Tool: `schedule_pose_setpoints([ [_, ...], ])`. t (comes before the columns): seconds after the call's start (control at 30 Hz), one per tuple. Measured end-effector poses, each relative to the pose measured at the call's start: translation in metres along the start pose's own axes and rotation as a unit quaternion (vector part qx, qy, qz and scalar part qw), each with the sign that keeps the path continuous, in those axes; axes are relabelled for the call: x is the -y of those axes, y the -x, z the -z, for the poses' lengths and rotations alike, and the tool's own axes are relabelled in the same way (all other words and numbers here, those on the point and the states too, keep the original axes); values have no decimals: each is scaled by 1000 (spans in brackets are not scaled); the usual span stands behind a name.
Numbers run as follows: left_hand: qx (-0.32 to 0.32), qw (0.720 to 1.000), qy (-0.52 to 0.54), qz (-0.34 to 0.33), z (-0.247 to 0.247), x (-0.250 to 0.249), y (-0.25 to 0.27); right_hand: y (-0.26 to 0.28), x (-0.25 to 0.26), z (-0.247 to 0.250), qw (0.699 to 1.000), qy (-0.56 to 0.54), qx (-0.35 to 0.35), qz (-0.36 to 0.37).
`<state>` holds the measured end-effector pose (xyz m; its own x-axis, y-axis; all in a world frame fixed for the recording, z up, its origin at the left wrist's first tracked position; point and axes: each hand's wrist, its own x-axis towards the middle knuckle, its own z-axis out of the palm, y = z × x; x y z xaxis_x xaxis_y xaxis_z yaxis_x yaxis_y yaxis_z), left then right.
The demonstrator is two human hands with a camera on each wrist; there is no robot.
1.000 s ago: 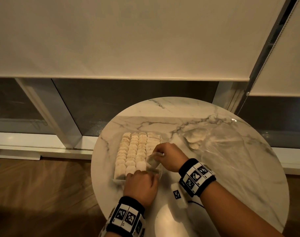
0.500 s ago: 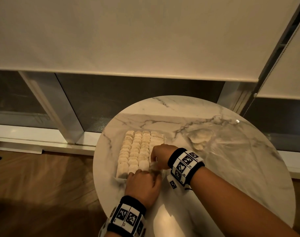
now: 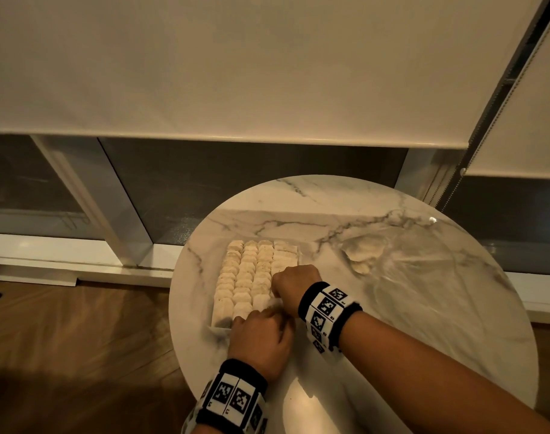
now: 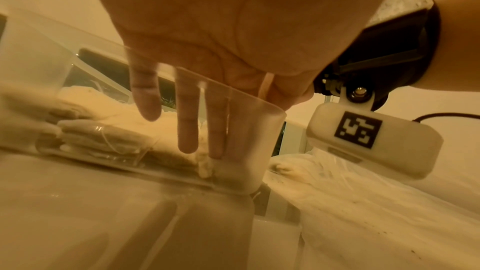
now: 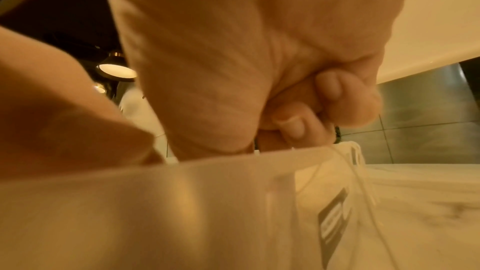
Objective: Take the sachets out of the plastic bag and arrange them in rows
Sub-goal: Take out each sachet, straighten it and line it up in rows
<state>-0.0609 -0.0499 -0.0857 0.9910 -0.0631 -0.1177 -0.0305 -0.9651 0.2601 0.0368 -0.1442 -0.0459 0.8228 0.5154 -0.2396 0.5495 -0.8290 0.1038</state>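
Several cream sachets (image 3: 248, 277) lie in rows inside a clear plastic container (image 3: 218, 324) on the left of the round marble table (image 3: 298, 208). My left hand (image 3: 261, 336) is at the container's near end. In the left wrist view its straight fingers (image 4: 187, 126) reach down behind the clear wall (image 4: 249, 130) and touch a sachet at the bottom. My right hand (image 3: 294, 283) is curled over the rightmost row. Its thumb and fingers (image 5: 298, 122) pinch a sachet that is mostly hidden, with strings trailing beside it. The crumpled plastic bag (image 3: 424, 277) lies to the right with a few sachets (image 3: 364, 253) in it.
Roller blinds and dark window panes stand just behind the table. Wooden floor lies to the left and below. Bare marble shows at the table's back edge and near my forearms. The right wrist camera (image 4: 363, 137) hangs close beside the container's near right corner.
My right hand has moved left and down into the container's rightmost row with the sachet. The left hand has stayed at the near end.
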Motion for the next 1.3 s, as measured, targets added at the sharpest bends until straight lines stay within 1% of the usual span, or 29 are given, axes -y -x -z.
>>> schedule_pose_setpoints([
  [0.13,12,1000,-14,3,-1,0,0,0,-6,1,1000,-12,-19,-13],
  [0.27,25,1000,-16,1,1,0,2,-1,-19,1,994,-81,-62,-31],
  [0.43,12,1000,-25,-6,3,-2,2,-2,-44,6,966,-227,-100,-73],
  [0.67,20,998,-51,-1,2,-5,1,16,-56,7,942,-315,-101,-57],
  [0.77,26,998,-55,4,1,-6,-1,24,-52,2,934,-338,-105,-46],
  [0.9,29,998,-51,3,1,-4,-5,32,-43,-14,932,-343,-107,-40],
  [1.0,28,998,-48,-3,1,-4,-5,41,-36,-29,920,-365,-138,-42],
  [1.13,19,999,-38,-9,2,-5,-4,59,-35,-45,887,-410,-204,-49],
  [1.2,10,999,-30,-11,3,-5,-5,67,-39,-50,880,-422,-213,-56],
  [1.3,24,999,-29,-15,4,-8,-7,80,-48,-57,878,-424,-208,-70],
])
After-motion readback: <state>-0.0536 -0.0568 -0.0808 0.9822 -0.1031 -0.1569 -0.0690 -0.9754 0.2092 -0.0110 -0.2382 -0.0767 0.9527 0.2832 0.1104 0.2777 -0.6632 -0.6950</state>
